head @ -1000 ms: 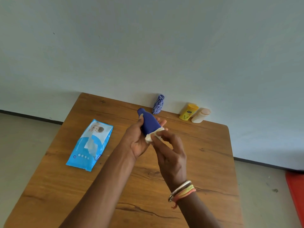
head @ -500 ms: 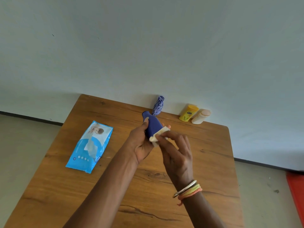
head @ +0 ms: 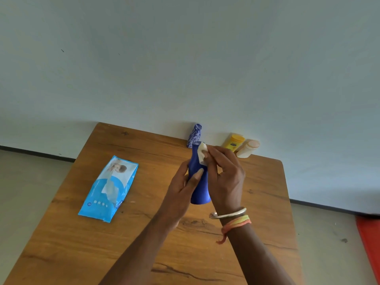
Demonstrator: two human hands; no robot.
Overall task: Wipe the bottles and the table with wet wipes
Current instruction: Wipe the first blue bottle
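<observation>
Slippage of blue bottle (head: 198, 182), gripped above the table (head: 144, 243) by the left hand (head: 181, 188) while a wet wipe (head: 202, 152) is pinched against its neck by the right hand (head: 224, 177), is judged possible once the plastic is wetted.

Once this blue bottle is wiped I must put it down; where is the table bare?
Bare wood lies between the wipes pack and the left hand, right of the right hand to the table edge, and along the near-left corner. Crowded: the far edge, where the patterned bottle, yellow bottle and cream bottle stand.
</observation>
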